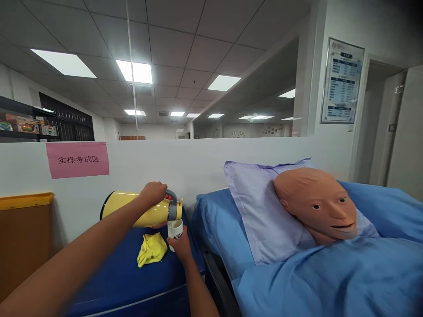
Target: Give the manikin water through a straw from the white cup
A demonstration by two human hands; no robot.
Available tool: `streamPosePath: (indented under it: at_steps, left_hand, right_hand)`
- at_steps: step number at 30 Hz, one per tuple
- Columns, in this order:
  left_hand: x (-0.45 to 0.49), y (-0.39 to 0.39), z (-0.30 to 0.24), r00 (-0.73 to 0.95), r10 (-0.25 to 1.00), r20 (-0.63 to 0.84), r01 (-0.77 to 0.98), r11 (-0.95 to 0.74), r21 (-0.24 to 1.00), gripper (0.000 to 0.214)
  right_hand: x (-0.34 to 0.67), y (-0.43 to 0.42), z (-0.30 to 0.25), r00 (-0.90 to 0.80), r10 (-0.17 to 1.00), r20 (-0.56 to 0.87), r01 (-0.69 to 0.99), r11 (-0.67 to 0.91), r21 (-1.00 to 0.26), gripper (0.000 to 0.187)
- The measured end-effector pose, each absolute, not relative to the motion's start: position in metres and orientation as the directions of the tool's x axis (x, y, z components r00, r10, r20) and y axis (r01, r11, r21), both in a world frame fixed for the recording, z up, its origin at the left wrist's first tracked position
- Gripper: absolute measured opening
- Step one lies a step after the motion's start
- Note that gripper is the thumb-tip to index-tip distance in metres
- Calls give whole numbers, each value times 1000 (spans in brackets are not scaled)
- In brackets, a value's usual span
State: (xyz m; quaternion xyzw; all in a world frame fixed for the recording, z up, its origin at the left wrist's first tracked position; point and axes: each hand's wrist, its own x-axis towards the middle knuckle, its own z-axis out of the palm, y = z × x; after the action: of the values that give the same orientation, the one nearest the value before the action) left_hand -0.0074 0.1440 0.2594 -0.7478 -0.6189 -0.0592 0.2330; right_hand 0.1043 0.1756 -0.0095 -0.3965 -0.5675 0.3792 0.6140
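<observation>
The left hand (154, 193) is gripping the curved grey handle (172, 201) of a glossy yellow cylindrical flask (154, 214), its fingers closing around the grip; the right hand (181, 244) is clamping a white cylindrical cup (175, 228) with black printed marks, its thumb pressing the near side while the other fingers are partly hiding behind the wall. The flask is lying nearly level in the air, its long axis running left to right and its grey-collared mouth pointing right; that mouth is sitting directly above the cup's rim, whether touching or just apart being impossible to tell; the cup is standing roughly upright, the right hand being the nearer to its wall and the left hand holding higher and to the left. Below the flask, a crumpled soft yellow cloth (152, 250) is resting on a smooth blue cabinet top (132, 281); to the right, a smooth tan manikin head (319, 202) is lying on a creased lilac fabric pillow (246, 211), wrinkled blue bedding (330, 273) covering the area below it.
</observation>
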Motion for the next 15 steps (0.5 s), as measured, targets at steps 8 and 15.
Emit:
streamPosePath:
  at_steps: [8,15]
  left_hand:
    - [-55,140,277,11,826,563,993,56,-101,33]
    - [-135,128,268,-376,704,602,927,282,248,44]
  right_hand:
    - [106,173,-8,60,916,397,-1,398,-918,51]
    - [106,174,-8,74,920,385,20,385,-923,53]
